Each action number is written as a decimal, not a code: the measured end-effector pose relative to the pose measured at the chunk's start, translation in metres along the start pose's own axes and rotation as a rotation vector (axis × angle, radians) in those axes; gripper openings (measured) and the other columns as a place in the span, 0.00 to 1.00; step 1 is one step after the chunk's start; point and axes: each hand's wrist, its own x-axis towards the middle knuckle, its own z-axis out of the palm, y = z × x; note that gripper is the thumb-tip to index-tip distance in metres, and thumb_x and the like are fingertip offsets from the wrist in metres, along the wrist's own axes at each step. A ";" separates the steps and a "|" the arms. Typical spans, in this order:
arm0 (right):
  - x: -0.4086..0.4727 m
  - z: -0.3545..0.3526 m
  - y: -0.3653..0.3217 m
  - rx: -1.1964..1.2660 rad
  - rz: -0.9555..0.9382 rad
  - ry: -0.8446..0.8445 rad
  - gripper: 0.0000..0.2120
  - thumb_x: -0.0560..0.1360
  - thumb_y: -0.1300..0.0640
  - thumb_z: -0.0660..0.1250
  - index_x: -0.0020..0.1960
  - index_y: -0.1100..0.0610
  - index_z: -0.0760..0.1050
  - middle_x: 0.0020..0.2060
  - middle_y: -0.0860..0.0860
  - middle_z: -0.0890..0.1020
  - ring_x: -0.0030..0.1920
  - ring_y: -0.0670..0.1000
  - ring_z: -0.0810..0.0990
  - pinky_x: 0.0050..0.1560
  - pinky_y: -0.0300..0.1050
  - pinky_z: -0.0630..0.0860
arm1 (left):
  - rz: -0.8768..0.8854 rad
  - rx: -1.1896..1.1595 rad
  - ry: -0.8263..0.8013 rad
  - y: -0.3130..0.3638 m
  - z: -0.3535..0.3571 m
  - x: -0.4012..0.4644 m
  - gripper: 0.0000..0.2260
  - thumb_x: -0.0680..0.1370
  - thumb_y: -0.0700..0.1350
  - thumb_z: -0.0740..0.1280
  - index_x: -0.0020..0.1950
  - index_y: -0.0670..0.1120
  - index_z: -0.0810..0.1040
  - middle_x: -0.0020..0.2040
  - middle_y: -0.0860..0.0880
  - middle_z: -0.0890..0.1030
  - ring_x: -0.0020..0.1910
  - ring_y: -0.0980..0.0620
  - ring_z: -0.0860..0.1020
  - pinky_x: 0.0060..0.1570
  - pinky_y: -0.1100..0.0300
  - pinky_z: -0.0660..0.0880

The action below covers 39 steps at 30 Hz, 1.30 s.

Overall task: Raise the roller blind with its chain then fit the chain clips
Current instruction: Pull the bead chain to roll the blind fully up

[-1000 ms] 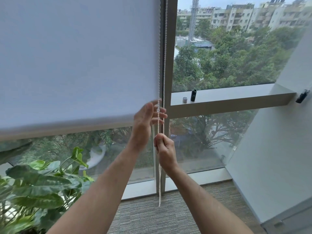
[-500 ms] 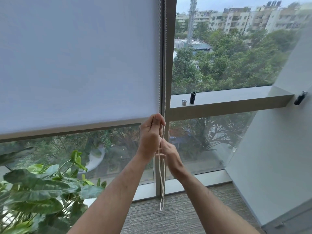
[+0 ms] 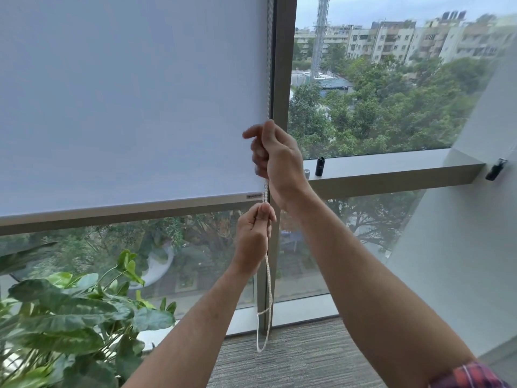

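Roller blind [image 3: 131,93] part-lowered over the left pane; its bottom bar [image 3: 120,212] lies level with the window's horizontal ledge [image 3: 386,166]; glass bare below it. Bead chain [image 3: 268,278] hangs along the blind's right edge, against the vertical window frame [image 3: 284,65]; its loop ends just above the carpet [image 3: 293,359], with one strand kinked sideways near the bottom.

Right hand [image 3: 275,155] is the upper one, closed in a fist around the chain, with the index finger crooked out to the left over the blind fabric. Left hand [image 3: 253,236] sits directly below, just under the bottom bar; thumb and fingers [image 3: 263,212] pinch the chain, with the rest curled into the palm; the two hands are apart, chain running straight between them.

On the ledge: small black cylinder [image 3: 320,166] upright; a smaller silver item [image 3: 307,173] just beside it, partly hidden by the right wrist. Leafy plant [image 3: 70,317] lower left. No chain clip can be made out.
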 end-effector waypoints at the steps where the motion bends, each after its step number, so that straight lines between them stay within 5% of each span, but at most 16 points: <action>1: -0.001 0.001 0.004 -0.020 -0.010 0.022 0.20 0.85 0.52 0.52 0.41 0.56 0.75 0.27 0.49 0.65 0.25 0.45 0.60 0.24 0.40 0.56 | -0.016 0.001 -0.006 -0.004 -0.001 -0.004 0.15 0.80 0.45 0.57 0.33 0.50 0.74 0.28 0.46 0.64 0.26 0.53 0.61 0.27 0.55 0.56; 9: -0.025 -0.016 0.061 -0.135 -0.102 0.130 0.20 0.82 0.49 0.56 0.32 0.49 0.71 0.24 0.47 0.65 0.24 0.45 0.61 0.24 0.42 0.58 | -0.125 0.014 -0.169 -0.035 -0.020 -0.019 0.17 0.82 0.45 0.58 0.36 0.49 0.79 0.28 0.47 0.71 0.27 0.52 0.67 0.30 0.56 0.62; 12: -0.036 -0.023 0.080 -0.175 -0.073 0.130 0.19 0.81 0.50 0.56 0.32 0.50 0.70 0.24 0.44 0.67 0.25 0.46 0.62 0.26 0.42 0.59 | -0.179 0.122 -0.189 -0.044 -0.030 -0.014 0.19 0.80 0.50 0.55 0.47 0.45 0.84 0.42 0.44 0.85 0.42 0.47 0.82 0.45 0.51 0.76; 16: -0.056 -0.030 0.109 -0.189 -0.009 0.107 0.18 0.80 0.55 0.57 0.32 0.53 0.71 0.25 0.43 0.71 0.27 0.43 0.67 0.29 0.40 0.65 | -0.186 0.101 -0.024 -0.032 -0.036 0.004 0.22 0.78 0.53 0.54 0.56 0.42 0.82 0.51 0.44 0.85 0.54 0.45 0.83 0.51 0.55 0.79; 21: -0.072 -0.031 0.135 -0.200 0.051 0.108 0.18 0.80 0.55 0.58 0.31 0.48 0.70 0.25 0.41 0.70 0.27 0.42 0.64 0.29 0.37 0.62 | 0.011 -0.004 -0.053 0.025 -0.021 0.032 0.19 0.81 0.54 0.56 0.58 0.44 0.80 0.50 0.41 0.84 0.50 0.43 0.82 0.48 0.50 0.79; 24: -0.077 -0.029 0.142 -0.212 0.073 0.110 0.19 0.80 0.51 0.57 0.31 0.47 0.70 0.23 0.42 0.68 0.26 0.42 0.62 0.28 0.38 0.60 | 0.106 -0.130 -0.120 0.058 -0.004 0.044 0.18 0.82 0.52 0.55 0.59 0.43 0.78 0.41 0.44 0.80 0.38 0.46 0.79 0.37 0.56 0.76; 28: -0.084 -0.029 0.150 -0.233 0.090 0.096 0.19 0.80 0.51 0.58 0.31 0.47 0.70 0.24 0.43 0.67 0.26 0.43 0.62 0.29 0.41 0.59 | 0.174 -0.177 -0.085 0.065 0.009 0.053 0.16 0.83 0.47 0.55 0.44 0.44 0.79 0.26 0.56 0.66 0.23 0.57 0.62 0.25 0.64 0.60; 33: -0.096 -0.040 0.155 -0.228 0.171 -0.020 0.18 0.80 0.50 0.57 0.32 0.48 0.72 0.25 0.45 0.66 0.26 0.44 0.62 0.28 0.40 0.58 | 0.166 -0.081 0.044 0.043 0.005 0.041 0.17 0.83 0.47 0.56 0.36 0.48 0.75 0.23 0.54 0.64 0.22 0.55 0.60 0.23 0.63 0.58; 36: -0.096 -0.051 0.152 -0.269 0.271 -0.107 0.20 0.80 0.44 0.54 0.37 0.48 0.78 0.29 0.50 0.75 0.29 0.46 0.72 0.32 0.40 0.68 | 0.142 -0.016 0.058 0.031 0.000 0.034 0.17 0.82 0.49 0.57 0.36 0.50 0.75 0.24 0.50 0.64 0.23 0.53 0.60 0.23 0.58 0.57; 39: -0.079 -0.059 0.141 -0.319 0.308 -0.047 0.29 0.78 0.35 0.48 0.55 0.51 0.81 0.46 0.52 0.85 0.47 0.47 0.84 0.49 0.46 0.79 | 0.129 0.025 0.051 0.021 -0.001 0.025 0.16 0.83 0.46 0.57 0.37 0.47 0.74 0.25 0.53 0.67 0.24 0.55 0.63 0.25 0.58 0.59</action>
